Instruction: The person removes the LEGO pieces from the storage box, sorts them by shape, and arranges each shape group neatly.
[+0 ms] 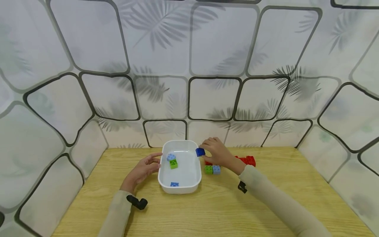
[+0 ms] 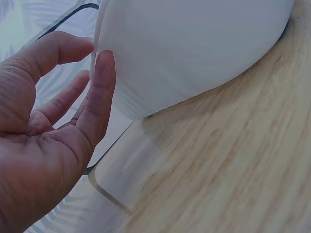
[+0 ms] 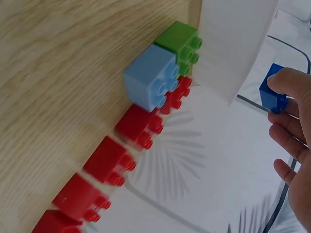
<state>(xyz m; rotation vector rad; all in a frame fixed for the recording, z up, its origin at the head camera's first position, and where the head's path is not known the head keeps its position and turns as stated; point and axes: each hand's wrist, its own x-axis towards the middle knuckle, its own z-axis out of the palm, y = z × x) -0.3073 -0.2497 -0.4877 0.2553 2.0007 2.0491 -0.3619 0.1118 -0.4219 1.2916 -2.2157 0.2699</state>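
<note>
Fingers (image 3: 289, 138) of the right hand (image 1: 220, 154) are pinched around a dark-blue brick (image 1: 200, 152), held up at the right rim of a white tray (image 1: 186, 169). The tray's left side is touched by the left hand (image 1: 145, 168), its fingers loosely extended and grasping nothing. In the tray, a light-blue piece (image 1: 170, 157), a lime brick (image 1: 173, 164) and a blue brick (image 1: 174, 184) are seen. On the bench (image 1: 207, 207), a green brick (image 1: 208, 169) and a pale-blue brick (image 1: 216, 169) are set right of the tray, near red bricks (image 1: 251, 161).
</note>
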